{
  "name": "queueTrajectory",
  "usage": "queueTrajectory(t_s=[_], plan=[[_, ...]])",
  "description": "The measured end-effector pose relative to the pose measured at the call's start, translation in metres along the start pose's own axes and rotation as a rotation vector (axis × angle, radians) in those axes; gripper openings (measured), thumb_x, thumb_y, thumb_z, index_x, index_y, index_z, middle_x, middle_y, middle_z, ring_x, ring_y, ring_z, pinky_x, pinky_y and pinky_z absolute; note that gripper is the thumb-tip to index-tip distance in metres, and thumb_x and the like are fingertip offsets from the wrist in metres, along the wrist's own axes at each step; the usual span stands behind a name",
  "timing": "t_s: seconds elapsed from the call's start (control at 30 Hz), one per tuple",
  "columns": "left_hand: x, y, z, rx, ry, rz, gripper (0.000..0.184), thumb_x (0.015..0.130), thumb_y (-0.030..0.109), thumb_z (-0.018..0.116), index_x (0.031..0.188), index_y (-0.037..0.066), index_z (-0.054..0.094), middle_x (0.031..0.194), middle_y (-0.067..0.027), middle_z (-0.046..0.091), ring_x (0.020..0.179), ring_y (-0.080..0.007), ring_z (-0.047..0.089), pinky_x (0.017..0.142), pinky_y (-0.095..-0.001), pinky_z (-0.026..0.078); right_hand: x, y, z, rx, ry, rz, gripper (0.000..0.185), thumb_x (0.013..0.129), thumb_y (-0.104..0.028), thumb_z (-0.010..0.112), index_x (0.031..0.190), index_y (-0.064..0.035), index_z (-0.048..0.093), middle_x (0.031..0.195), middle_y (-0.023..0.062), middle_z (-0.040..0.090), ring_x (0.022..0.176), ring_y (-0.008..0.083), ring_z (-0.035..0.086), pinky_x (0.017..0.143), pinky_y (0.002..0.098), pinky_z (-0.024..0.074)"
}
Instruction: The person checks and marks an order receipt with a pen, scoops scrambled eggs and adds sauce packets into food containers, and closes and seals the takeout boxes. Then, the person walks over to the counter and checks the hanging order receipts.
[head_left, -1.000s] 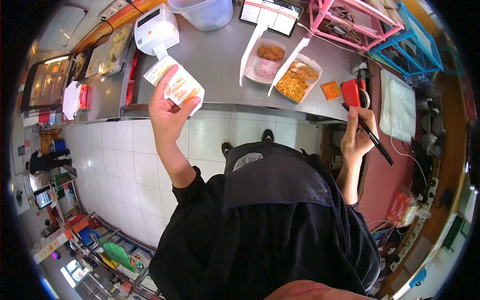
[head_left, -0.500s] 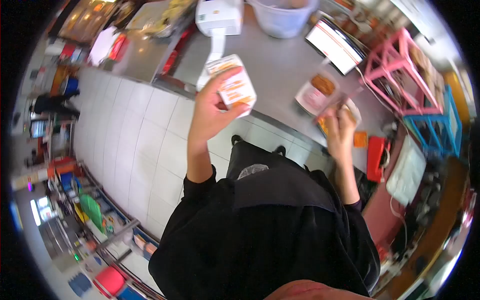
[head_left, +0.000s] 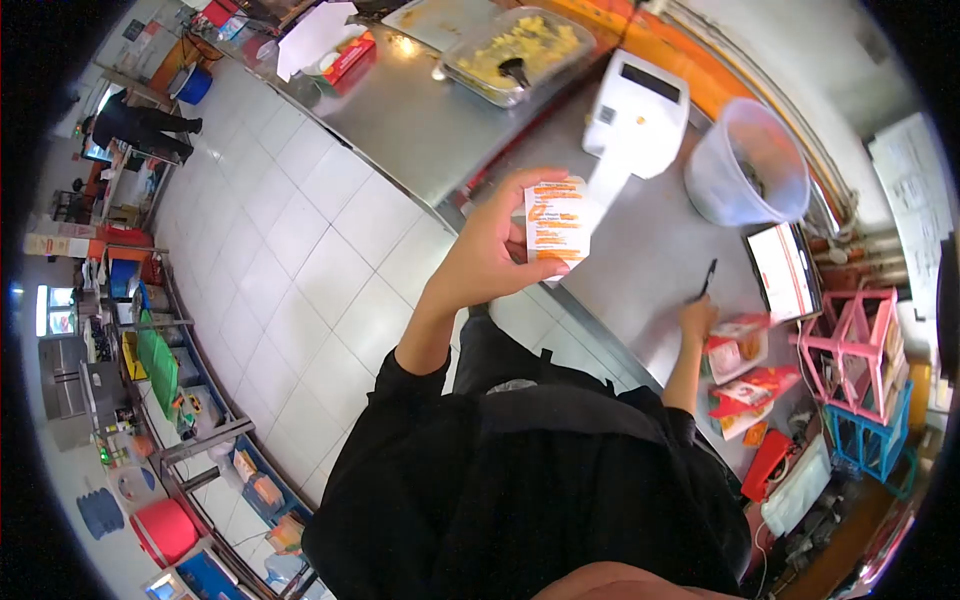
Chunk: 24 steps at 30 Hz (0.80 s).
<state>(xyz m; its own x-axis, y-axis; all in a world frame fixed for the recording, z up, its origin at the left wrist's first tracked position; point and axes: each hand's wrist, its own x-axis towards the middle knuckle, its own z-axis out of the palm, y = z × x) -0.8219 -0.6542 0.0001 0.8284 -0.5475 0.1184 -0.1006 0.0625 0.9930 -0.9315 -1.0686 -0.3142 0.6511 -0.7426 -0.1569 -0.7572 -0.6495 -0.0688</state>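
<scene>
Receipt (head_left: 556, 225), printed and streaked orange, pinched between thumb and fingers of left hand (head_left: 490, 255), near the front edge of the steel counter (head_left: 635, 282); white paper strip (head_left: 606, 186) behind it, reaching up to the label printer (head_left: 640, 108). Right hand (head_left: 697, 318) over the counter, fingers closed on black pen (head_left: 710, 277), just beside two red-and-white takeaway boxes (head_left: 757, 390); whether pen touches steel, cannot tell from here

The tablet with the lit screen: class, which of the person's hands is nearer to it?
Right. The right hand, holding a black pen, is a short gap from the tablet; the left hand, holding a printed slip, is farther away, well to its left.
</scene>
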Motion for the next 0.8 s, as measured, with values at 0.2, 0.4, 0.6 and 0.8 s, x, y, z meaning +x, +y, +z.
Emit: queueTrajectory(t_s=[0.2,0.4,0.6,0.8], plan=[[0.034,0.006,-0.125,-0.008,0.0,-0.041,0.079,0.066,-0.002,0.077,0.132,0.008,0.034,0.125,-0.0122,0.048,0.092,-0.0199,0.065,0.07,-0.027,0.056,-0.012,-0.053,-0.037,0.016,0.034,0.088,0.053,0.076,-0.016,0.063,0.124,-0.0005,0.047,0.124,0.025,0.047,0.118,0.0408,0.044,0.1,0.0439,0.0359],[0.071,-0.021,-0.226,-0.041,0.041,-0.083,0.052,0.071,-0.003,0.073,0.118,0.005,0.052,0.106,-0.0102,0.061,0.083,-0.015,0.065,0.068,-0.0255,0.055,-0.054,-0.351,-0.167,0.754,0.24,-0.56,0.034,0.082,-0.015,0.063,0.115,-0.008,0.057,0.11,0.0153,0.058,0.101,0.0317,0.056,0.088,0.0395,0.0445],[0.109,-0.056,-0.289,0.126,0.214,0.009,0.05,0.073,-0.002,0.07,0.121,0.001,0.054,0.114,-0.0133,0.059,0.097,-0.0203,0.063,0.078,-0.0287,0.054,0.012,-0.527,-0.135,0.143,0.165,-0.525,0.031,0.087,-0.031,0.056,0.105,-0.0056,0.058,0.101,0.0159,0.062,0.096,0.0334,0.062,0.077,0.0439,0.0515],[0.16,-0.138,-0.315,0.713,0.33,0.226,0.063,0.074,0.011,0.071,0.13,0.0,0.045,0.129,-0.0196,0.05,0.119,-0.0347,0.049,0.098,-0.0406,0.041,0.024,-0.558,-0.153,-0.026,-0.065,-0.431,0.02,0.081,-0.016,0.057,0.094,-0.0078,0.069,0.099,0.0152,0.067,0.094,0.0329,0.065,0.075,0.0431,0.0534]])
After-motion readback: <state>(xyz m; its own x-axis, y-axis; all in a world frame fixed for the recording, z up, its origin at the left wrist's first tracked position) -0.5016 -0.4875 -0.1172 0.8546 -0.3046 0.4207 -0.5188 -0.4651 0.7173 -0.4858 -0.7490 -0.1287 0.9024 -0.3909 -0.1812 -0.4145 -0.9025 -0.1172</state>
